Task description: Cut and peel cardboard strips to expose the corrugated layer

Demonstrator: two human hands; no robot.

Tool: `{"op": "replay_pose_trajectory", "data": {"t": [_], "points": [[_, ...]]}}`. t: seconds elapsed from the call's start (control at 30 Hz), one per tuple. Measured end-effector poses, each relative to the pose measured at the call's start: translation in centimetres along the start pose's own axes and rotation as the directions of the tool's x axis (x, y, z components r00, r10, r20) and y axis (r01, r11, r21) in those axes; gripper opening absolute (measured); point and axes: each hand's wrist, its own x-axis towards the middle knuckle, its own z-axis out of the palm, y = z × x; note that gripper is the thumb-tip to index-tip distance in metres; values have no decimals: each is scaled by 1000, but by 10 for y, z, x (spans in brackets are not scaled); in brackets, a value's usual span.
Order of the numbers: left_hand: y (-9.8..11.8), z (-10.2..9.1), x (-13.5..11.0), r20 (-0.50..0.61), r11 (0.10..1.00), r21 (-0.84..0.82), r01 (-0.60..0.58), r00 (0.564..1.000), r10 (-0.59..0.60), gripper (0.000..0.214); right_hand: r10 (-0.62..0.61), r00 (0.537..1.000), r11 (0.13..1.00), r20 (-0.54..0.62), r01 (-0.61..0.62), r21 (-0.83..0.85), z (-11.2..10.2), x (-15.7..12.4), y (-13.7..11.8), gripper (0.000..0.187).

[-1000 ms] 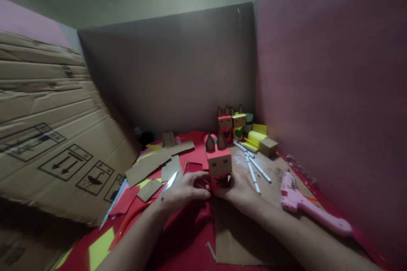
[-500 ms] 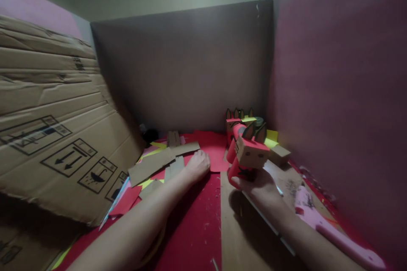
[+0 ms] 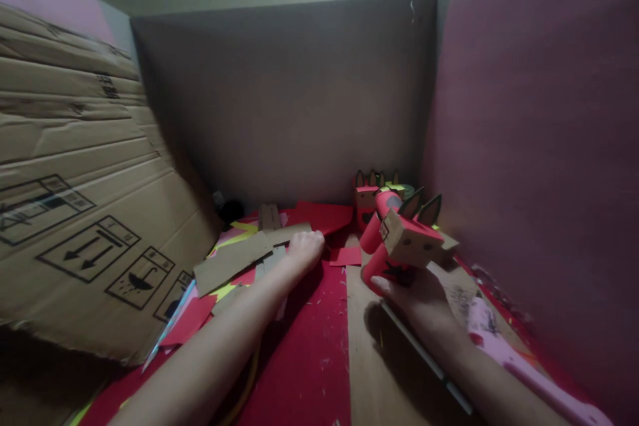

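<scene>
My right hand (image 3: pixel 426 303) is closed around the lower body of an animal figure (image 3: pixel 412 239), held up above the wooden board. It has red rolled-paper parts, a boxy cardboard head and pointed ears. My left hand (image 3: pixel 305 249) is closed at the near edge of a red paper sheet (image 3: pixel 324 215), which tilts up from the pile; its fingertips are partly hidden. Just right of that hand lies a smaller red paper piece (image 3: pixel 346 255). Cardboard strips (image 3: pixel 232 261) lie beside and under the left wrist. Similar eared figures (image 3: pixel 367 198) stand behind the held one.
A pink glue gun (image 3: pixel 519 366) lies at the right along the wall. A thin light-coloured strip (image 3: pixel 424 354) rests on the wooden board (image 3: pixel 369 359) under my right forearm. To the left leans a large cardboard sheet (image 3: pixel 90 200). Red covering (image 3: pixel 309 359) with scraps lies in front.
The red sheet by my left hand has been lifted and tilted, and a smaller red piece shows below it. In my right hand the figure has shifted slightly right, its head tipping.
</scene>
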Motion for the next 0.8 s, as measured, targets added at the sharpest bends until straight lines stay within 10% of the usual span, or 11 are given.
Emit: {"op": "replay_pose_trajectory", "data": {"t": [0.3, 0.63, 0.8], "points": [[-18, -35, 6, -239, 917, -213, 336, 892, -383, 23, -20, 1000, 999, -16, 21, 42, 1, 1, 8, 24], [-80, -95, -20, -562, 897, -247, 367, 699, -441, 29, -41, 999, 996, 4, 41, 76, 1, -5, -5, 18], [-105, -84, -54, -557, 952, 208, 224, 827, -73, 32, -81, 996, 997, 47, 81, 13, 4, -1, 8, 24]]}}
